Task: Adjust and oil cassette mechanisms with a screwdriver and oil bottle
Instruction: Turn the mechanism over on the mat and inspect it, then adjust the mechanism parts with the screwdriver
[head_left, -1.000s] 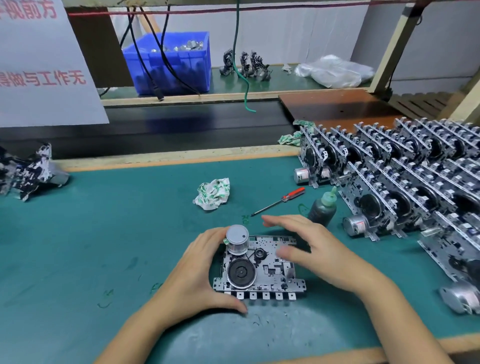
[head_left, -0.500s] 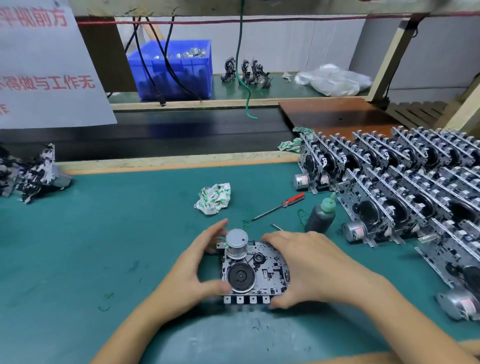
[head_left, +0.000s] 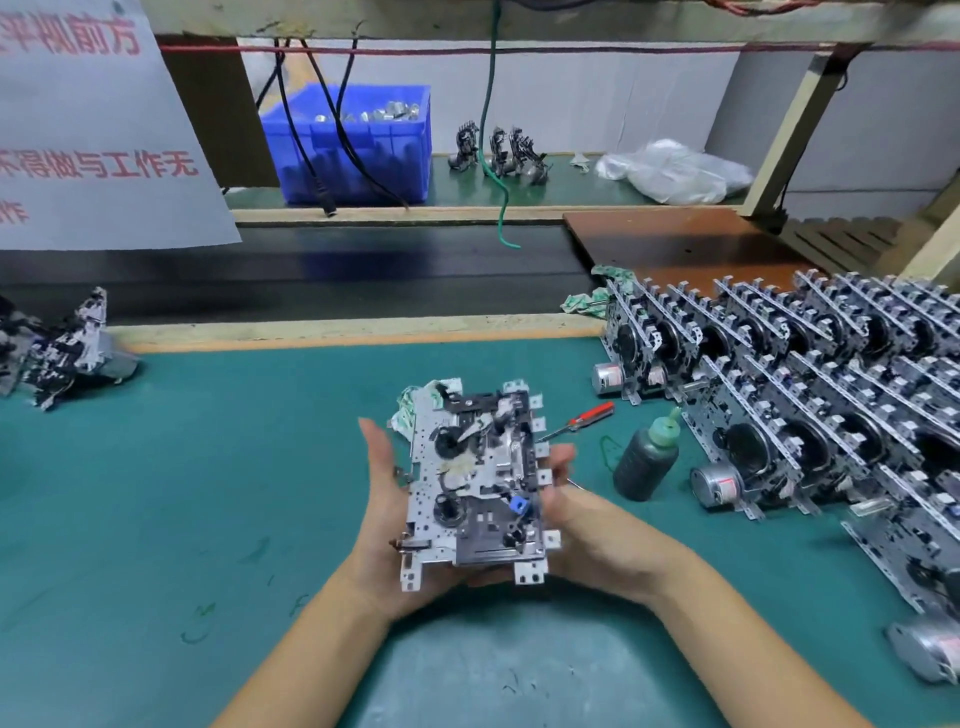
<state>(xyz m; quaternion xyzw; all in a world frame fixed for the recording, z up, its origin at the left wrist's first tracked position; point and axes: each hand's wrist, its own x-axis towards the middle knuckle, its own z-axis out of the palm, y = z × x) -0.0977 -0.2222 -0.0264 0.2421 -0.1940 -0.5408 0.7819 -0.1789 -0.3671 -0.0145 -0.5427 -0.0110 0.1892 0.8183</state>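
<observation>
Screwdriver (head_left: 576, 422), oil bottle (head_left: 645, 460) beside rowed mechanisms (head_left: 810, 410)

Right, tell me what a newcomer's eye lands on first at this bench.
First, the cassette mechanism held up between the left hand and right hand above the green mat. Next, the dense rows of finished mechanisms standing at the right. Between them lie the red-handled screwdriver and the dark oil bottle, and a blue bin sits on the back shelf.

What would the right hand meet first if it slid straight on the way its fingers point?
Probably the screwdriver: the right hand, cradling the cassette mechanism, points up-left toward it. Depth is unclear, so the raised hand might pass above it.
</observation>
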